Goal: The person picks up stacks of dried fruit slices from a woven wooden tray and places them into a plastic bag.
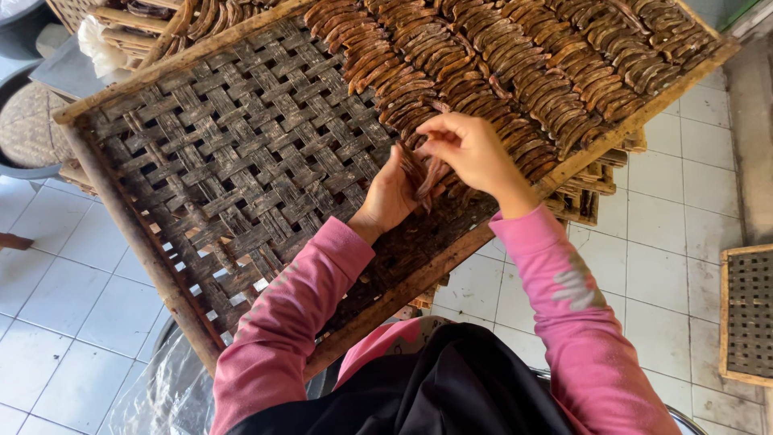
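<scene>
A large woven bamboo tray (pixel 225 153) in a wooden frame lies tilted across my lap. Rows of brown curved fruit strips (pixel 499 56) cover its far right half. My left hand (pixel 389 196) holds a small bunch of brown strips (pixel 419 173) upright against the weave near the tray's middle. My right hand (pixel 471 149) pinches one strip from that bunch, just at the edge of the laid rows. Both arms wear pink sleeves.
More stacked trays (pixel 592 197) sit under the right edge and another filled one (pixel 161 24) at the top left. A second woven tray (pixel 749 314) lies on the white tiled floor at right. A clear plastic bag (pixel 161 395) is at lower left.
</scene>
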